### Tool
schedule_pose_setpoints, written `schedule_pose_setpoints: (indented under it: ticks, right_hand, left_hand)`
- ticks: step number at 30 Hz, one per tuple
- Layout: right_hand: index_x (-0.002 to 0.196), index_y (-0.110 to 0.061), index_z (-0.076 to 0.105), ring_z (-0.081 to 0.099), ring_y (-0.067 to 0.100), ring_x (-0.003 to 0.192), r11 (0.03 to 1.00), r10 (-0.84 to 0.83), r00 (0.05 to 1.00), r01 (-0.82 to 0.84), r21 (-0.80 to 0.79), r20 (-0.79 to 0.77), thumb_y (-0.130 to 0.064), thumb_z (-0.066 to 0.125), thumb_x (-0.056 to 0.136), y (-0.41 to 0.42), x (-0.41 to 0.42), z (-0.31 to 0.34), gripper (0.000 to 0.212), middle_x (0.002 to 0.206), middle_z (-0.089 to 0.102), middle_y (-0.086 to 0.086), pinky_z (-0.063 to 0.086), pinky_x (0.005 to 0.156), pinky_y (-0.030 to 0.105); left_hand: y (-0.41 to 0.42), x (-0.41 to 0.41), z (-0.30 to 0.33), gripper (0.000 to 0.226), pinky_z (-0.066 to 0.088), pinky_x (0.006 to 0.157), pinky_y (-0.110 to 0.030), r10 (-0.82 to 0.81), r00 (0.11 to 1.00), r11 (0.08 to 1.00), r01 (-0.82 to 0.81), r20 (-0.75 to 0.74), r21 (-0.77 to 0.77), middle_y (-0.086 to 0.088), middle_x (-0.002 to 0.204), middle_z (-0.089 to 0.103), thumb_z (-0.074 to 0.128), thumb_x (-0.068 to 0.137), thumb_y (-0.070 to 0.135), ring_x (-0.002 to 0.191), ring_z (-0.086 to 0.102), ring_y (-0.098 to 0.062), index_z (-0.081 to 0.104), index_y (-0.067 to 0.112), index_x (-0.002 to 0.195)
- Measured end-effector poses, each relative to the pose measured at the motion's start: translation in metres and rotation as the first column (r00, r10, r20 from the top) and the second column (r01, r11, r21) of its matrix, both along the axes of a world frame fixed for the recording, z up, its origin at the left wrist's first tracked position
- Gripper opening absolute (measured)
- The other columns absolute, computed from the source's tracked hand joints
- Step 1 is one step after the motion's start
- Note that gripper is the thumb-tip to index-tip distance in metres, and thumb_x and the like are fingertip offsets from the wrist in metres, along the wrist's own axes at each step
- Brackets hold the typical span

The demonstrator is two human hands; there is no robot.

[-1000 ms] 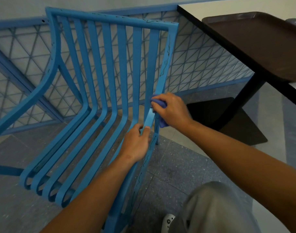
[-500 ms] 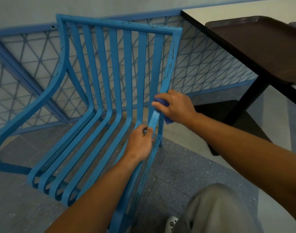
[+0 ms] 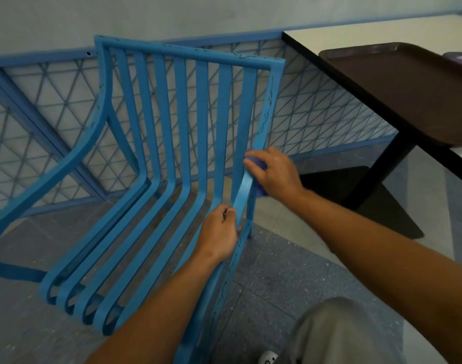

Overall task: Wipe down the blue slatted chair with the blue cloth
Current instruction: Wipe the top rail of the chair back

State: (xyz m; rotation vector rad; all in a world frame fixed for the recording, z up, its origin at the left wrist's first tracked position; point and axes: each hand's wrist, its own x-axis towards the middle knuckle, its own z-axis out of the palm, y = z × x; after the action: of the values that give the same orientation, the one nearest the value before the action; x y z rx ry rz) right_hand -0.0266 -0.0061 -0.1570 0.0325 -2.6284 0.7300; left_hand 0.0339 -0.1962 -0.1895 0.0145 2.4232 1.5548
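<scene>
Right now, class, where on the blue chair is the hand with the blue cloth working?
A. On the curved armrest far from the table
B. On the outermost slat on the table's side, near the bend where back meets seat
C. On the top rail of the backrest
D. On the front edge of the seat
B: the right hand presses the blue cloth against the outermost slat near that bend.

Blue slatted chair (image 3: 156, 158) upright; blue cloth (image 3: 260, 191) bunched against its rightmost slat
</scene>
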Motion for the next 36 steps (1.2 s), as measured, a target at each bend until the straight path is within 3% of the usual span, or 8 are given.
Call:
schedule_pose_setpoints:
  ticks: [4,8,11,13,18,24,32,36]
  right_hand:
    - [0.130,-0.035,0.067,0.063,0.018,0.097,0.984,0.156,0.987,-0.159,0.074,0.043,-0.050,0.059,0.098,0.000,0.025,-0.013,0.036,0.102,0.062,-0.003,0.046,0.077,0.027]
    - [0.129,-0.034,0.068,0.064,0.020,0.092,0.947,0.223,0.973,-0.231,0.224,0.061,-0.052,0.059,0.097,0.025,0.001,0.016,0.038,0.099,0.065,0.000,0.051,0.074,0.033]
    - [0.127,-0.037,0.068,0.066,0.023,0.094,0.957,0.149,0.989,-0.141,0.254,-0.013,-0.054,0.058,0.096,0.044,-0.023,0.038,0.037,0.101,0.066,0.001,0.049,0.074,0.031]
    - [0.127,-0.040,0.068,0.066,0.023,0.094,0.975,0.076,0.997,-0.067,0.213,-0.033,-0.054,0.057,0.096,0.047,-0.032,0.046,0.036,0.100,0.065,0.000,0.051,0.075,0.034]
    - [0.131,-0.033,0.066,0.065,0.019,0.103,0.985,0.142,0.990,-0.142,0.097,0.014,-0.043,0.059,0.099,0.025,-0.001,0.012,0.035,0.112,0.069,0.000,0.054,0.086,0.036]
    - [0.133,-0.040,0.064,0.061,0.010,0.092,0.916,0.303,0.945,-0.324,0.238,0.122,-0.051,0.053,0.099,0.042,0.001,0.022,0.037,0.103,0.063,-0.011,0.050,0.074,0.031]
    - [0.128,-0.035,0.068,0.066,0.024,0.091,0.977,0.072,0.994,-0.052,0.205,-0.088,-0.048,0.057,0.097,0.066,-0.045,0.071,0.036,0.099,0.069,0.004,0.053,0.076,0.040]
    - [0.127,-0.030,0.070,0.068,0.022,0.095,0.982,0.136,0.990,-0.131,0.132,-0.032,-0.039,0.065,0.096,0.042,-0.018,0.036,0.032,0.107,0.073,0.002,0.054,0.079,0.034]
  left_hand:
    - [0.000,0.000,0.000,0.033,0.057,0.058,-0.033,-0.004,1.000,1.000,0.004,0.008,0.006,-0.013,0.094,0.065,0.036,0.108,0.037,0.082,0.071,-0.019,0.058,0.018,0.093]
    - [0.000,-0.002,-0.001,0.035,0.056,0.073,-0.052,-0.052,0.997,0.996,0.048,-0.062,-0.073,-0.005,0.089,0.063,0.033,0.109,0.038,0.082,0.066,-0.021,0.058,0.014,0.098]
    - [0.002,-0.004,0.000,0.038,0.046,0.071,-0.030,-0.085,0.991,0.983,0.067,-0.104,-0.171,0.006,0.094,0.059,0.032,0.109,0.039,0.081,0.060,-0.011,0.046,0.023,0.140]
    - [0.004,-0.007,0.002,0.044,0.048,0.083,-0.032,-0.104,0.984,0.980,0.077,-0.142,-0.186,0.001,0.117,0.060,0.032,0.109,0.037,0.096,0.062,-0.016,0.034,0.025,0.151]
    - [0.017,-0.023,0.014,0.047,0.045,0.109,-0.045,-0.167,0.958,0.970,0.117,-0.231,-0.215,-0.002,0.153,0.042,0.038,0.108,0.032,0.132,0.050,-0.023,0.033,0.020,0.153]
    - [0.043,-0.043,0.019,0.034,0.047,0.073,-0.036,-0.164,0.954,0.975,0.117,-0.252,-0.190,-0.007,0.120,0.061,0.040,0.107,0.032,0.094,0.061,-0.023,0.045,0.021,0.139]
    - [0.038,-0.037,0.010,0.042,0.048,0.092,-0.033,-0.160,0.921,0.970,0.079,-0.355,-0.232,-0.001,0.137,0.048,0.040,0.107,0.037,0.113,0.056,-0.019,0.042,0.022,0.147]
    - [0.036,-0.037,0.011,0.046,0.047,0.102,-0.038,-0.143,0.926,0.975,0.071,-0.350,-0.212,-0.002,0.141,0.048,0.043,0.107,0.038,0.121,0.054,-0.020,0.042,0.021,0.149]
